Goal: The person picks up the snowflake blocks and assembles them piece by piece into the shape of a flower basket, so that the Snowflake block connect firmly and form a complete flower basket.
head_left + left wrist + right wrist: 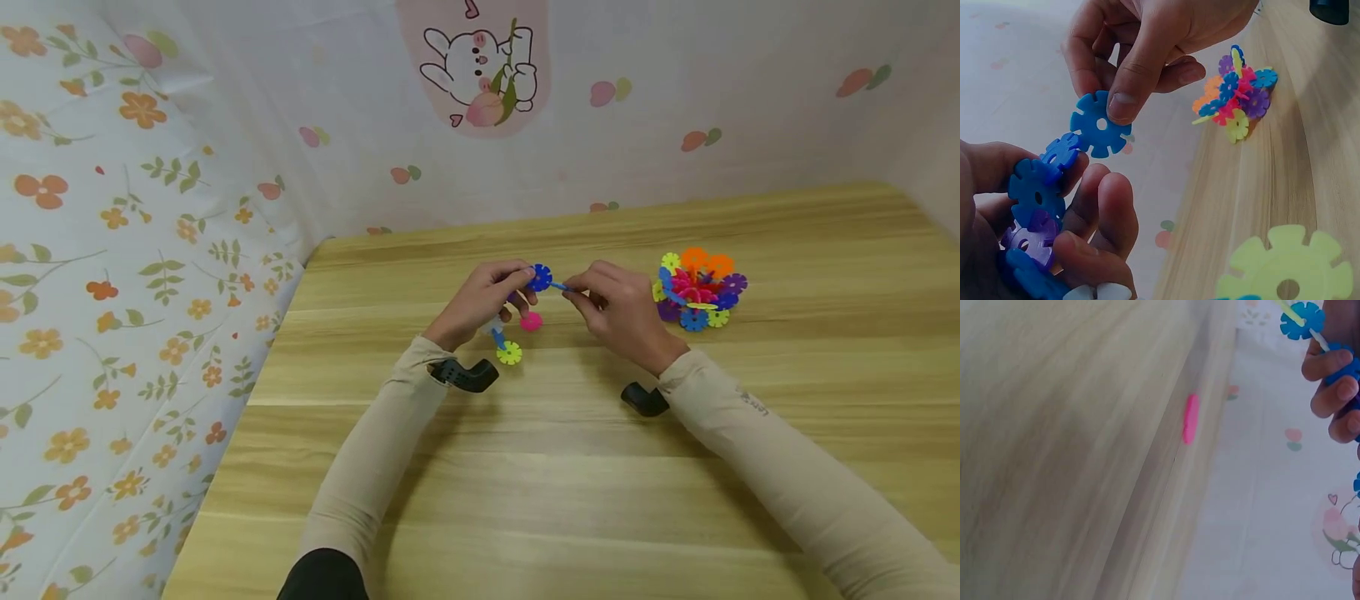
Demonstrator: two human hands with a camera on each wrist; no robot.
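My left hand (483, 304) grips a chain of slotted plastic snowflake discs, blue and purple with a white one, its fingers curled round them in the left wrist view. A dark blue disc (539, 277) stands at its fingertips. Between thumb and fingers, my right hand (622, 312) pinches a lighter blue disc (1085, 128), which touches or overlaps the chain's end disc (1063, 147); whether their slots are joined I cannot tell. From the chain's lower end hangs a yellow disc (509, 353). The right wrist view shows the left fingers (1332, 364) round the chain; the right hand is barely visible there.
A flower-like cluster of joined discs (697, 287), in several colours, sits on the wooden table (525, 500) to the right. One pink disc (1191, 419) lies near the left hand. Patterned cloth (337, 100) hangs behind the table and on its left side.
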